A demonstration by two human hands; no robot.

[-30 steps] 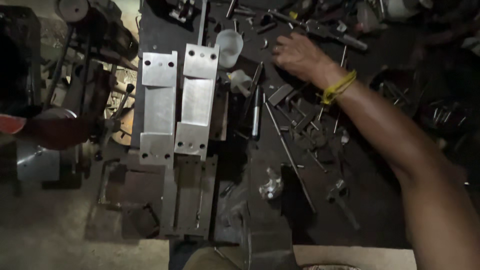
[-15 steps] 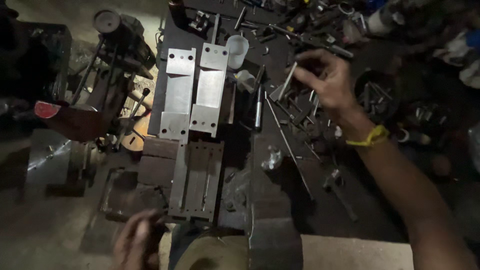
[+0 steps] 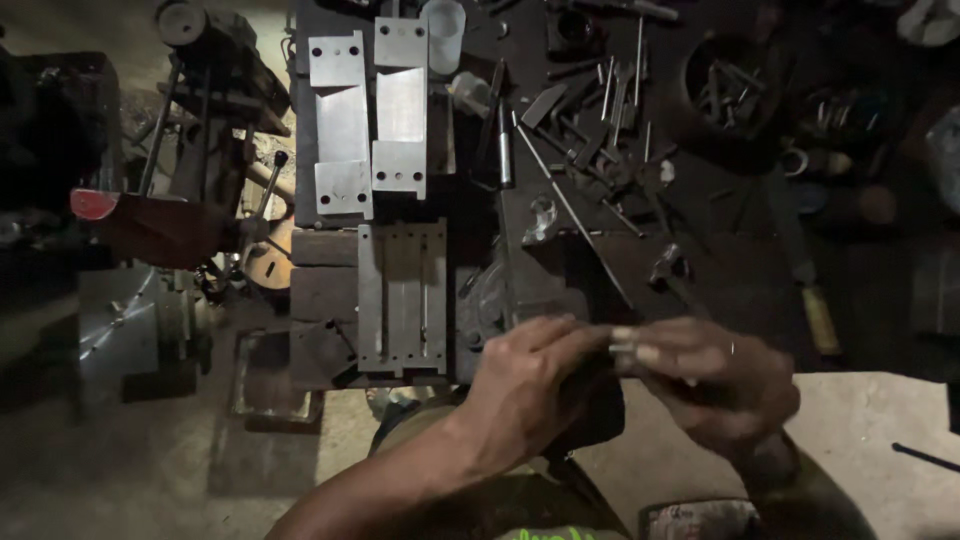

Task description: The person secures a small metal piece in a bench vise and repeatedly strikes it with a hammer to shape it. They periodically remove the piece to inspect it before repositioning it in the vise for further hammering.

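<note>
My left hand: close to my body at the near edge of the bench, fingers curled, tips meeting my right hand.
My right hand: just beside the left, fingers bent narrow and pinching; a ring shows on one finger.
Small part: a short, pale metal piece nipped between the fingertips of both hands; its exact shape is too blurred to tell.
Slotted plate: a grey metal plate with long grooves, lying flat on the bench just beyond my left hand.
Two stepped plates: bright metal, side by side, farther back, each with small holes.
Long rod: thin, lying slantwise across the dark bench.
Loose tools: scattered at the far right.
White cup: upright at the far edge.
</note>
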